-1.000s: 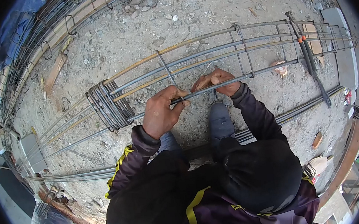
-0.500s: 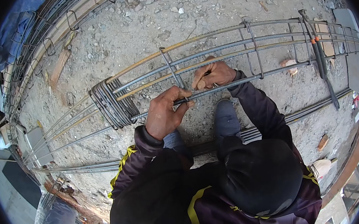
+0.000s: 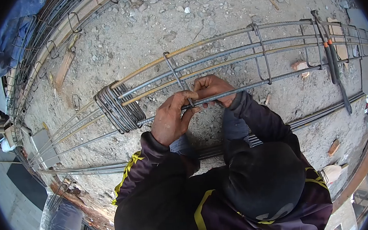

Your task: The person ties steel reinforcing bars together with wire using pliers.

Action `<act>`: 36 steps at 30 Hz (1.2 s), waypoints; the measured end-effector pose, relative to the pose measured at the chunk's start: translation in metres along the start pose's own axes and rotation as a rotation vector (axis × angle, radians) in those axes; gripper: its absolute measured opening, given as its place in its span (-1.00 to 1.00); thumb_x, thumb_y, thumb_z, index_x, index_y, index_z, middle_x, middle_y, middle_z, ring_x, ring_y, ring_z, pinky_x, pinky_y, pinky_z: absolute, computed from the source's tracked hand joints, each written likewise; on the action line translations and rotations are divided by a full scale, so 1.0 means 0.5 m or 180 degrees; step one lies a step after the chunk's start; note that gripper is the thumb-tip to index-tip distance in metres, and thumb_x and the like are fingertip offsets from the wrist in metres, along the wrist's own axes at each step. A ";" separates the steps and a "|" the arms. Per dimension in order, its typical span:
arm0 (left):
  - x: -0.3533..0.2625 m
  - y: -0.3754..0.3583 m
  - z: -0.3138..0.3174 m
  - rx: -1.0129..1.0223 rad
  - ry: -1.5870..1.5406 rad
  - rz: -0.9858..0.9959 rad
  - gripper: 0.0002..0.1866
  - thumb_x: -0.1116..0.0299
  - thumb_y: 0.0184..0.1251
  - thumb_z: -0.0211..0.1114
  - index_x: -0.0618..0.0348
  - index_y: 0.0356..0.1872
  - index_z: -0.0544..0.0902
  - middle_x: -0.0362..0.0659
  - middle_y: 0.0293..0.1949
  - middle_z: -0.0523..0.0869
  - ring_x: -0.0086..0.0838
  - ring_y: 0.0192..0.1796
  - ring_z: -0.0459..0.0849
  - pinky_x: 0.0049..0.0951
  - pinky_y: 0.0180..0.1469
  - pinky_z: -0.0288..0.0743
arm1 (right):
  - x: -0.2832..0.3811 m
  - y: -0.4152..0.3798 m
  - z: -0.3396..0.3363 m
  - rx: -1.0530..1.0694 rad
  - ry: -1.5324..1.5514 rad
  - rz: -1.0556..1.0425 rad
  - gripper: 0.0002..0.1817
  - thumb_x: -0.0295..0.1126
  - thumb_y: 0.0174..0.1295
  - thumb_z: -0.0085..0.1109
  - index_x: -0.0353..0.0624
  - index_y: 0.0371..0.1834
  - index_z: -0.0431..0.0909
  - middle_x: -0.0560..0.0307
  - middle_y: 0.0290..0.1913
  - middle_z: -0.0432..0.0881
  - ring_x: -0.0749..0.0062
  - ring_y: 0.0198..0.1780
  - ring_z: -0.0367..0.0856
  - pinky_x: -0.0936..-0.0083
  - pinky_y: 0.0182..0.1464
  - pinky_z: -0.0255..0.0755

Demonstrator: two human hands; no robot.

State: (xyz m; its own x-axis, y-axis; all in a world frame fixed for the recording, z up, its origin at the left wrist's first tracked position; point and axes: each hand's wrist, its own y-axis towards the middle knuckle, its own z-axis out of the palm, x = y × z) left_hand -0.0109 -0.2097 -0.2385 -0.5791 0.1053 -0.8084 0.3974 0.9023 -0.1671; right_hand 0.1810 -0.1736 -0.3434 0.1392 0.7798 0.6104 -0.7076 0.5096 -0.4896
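A long rebar cage runs across the view, with a stirrup [image 3: 173, 70] hooked around its bars in front of me. My left hand [image 3: 167, 118] is closed, thumb and forefinger pinching this stirrup where it meets the near rebar [image 3: 251, 85]. Just right of that corner, my right hand [image 3: 214, 88] is closed too, reaching over the near bar with its fingertips drawn together. Whatever sits in those fingertips is too small or hidden to name. To the left, a bunch of stirrups [image 3: 120, 107] is packed together around the bars.
Black-handled pincers [image 3: 332, 58] with orange bands hang on the cage at right. More rebars [image 3: 307, 119] lie along the ground by my feet. Wood and bent steel [image 3: 61, 33] are piled at upper left; a wood piece [image 3: 64, 69] and broken brick [image 3: 333, 147] lie on gravelly soil.
My right hand has moved down and left, from beside the stirrup to over the near bar, close against my left hand. My left hand keeps its pinch at the corner.
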 end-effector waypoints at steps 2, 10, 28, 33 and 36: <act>0.001 -0.002 0.003 -0.0034 -0.0068 -0.0073 -0.59 0.49 0.20 0.46 0.18 0.05 0.53 0.00 -0.14 0.70 -0.18 -0.14 0.77 -0.28 -0.14 0.64 | -0.030 -0.028 0.012 -0.0155 0.0566 0.0037 -0.83 -0.41 0.27 0.34 -0.12 -0.42 0.54 0.35 -0.65 0.46 0.70 -0.69 0.36 0.55 -0.48 0.51; 0.027 -0.016 0.015 -0.0063 -0.0054 0.0152 -0.55 0.48 0.22 0.44 0.13 0.14 0.53 0.03 -0.12 0.71 -0.10 -0.12 0.75 -0.24 -0.10 0.64 | -0.051 -0.098 0.066 -0.0310 0.1705 0.0523 -0.85 -0.41 0.34 0.22 -0.15 -0.39 0.50 0.38 -0.71 0.35 0.64 -0.73 0.33 0.46 -0.51 0.50; 0.070 -0.042 -0.022 -0.0098 0.0157 0.1526 -0.26 0.64 0.05 0.26 0.18 0.39 0.36 -0.07 -0.25 0.70 -0.13 -0.17 0.69 -0.21 -0.06 0.56 | 0.083 -0.162 0.236 -0.1529 -0.2781 0.0021 -0.70 -0.29 0.28 0.29 -0.22 -0.08 0.45 -0.02 -0.57 0.54 0.02 -0.50 0.60 0.21 -0.37 0.42; 0.064 -0.031 -0.027 -0.0046 -0.0043 0.1741 -0.21 0.68 0.05 0.28 0.28 0.42 0.28 0.13 -0.09 0.71 0.04 -0.12 0.72 -0.12 -0.03 0.61 | 0.086 -0.137 0.224 -0.1581 -0.3654 -0.0525 -0.41 0.03 0.16 0.40 -0.29 -0.06 0.48 -0.10 -0.40 0.62 0.02 -0.33 0.65 0.20 -0.28 0.47; 0.066 -0.032 -0.015 -0.0307 -0.0330 0.1786 -0.43 0.62 0.14 0.25 0.37 0.26 0.44 0.16 -0.17 0.74 -0.08 -0.26 0.76 -0.18 -0.19 0.64 | 0.105 -0.121 0.247 -0.1477 -0.4101 -0.0172 -0.50 -0.06 0.15 0.36 -0.29 -0.11 0.50 -0.16 -0.29 0.68 -0.16 -0.20 0.67 0.05 -0.19 0.50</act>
State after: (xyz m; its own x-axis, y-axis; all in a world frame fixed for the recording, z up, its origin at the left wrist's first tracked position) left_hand -0.0418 -0.2174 -0.2584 -0.2237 0.5415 -0.8104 0.5541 0.7547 0.3514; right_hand 0.1455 -0.2083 -0.2046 -0.7582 -0.0020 0.6520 -0.3916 0.8010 -0.4529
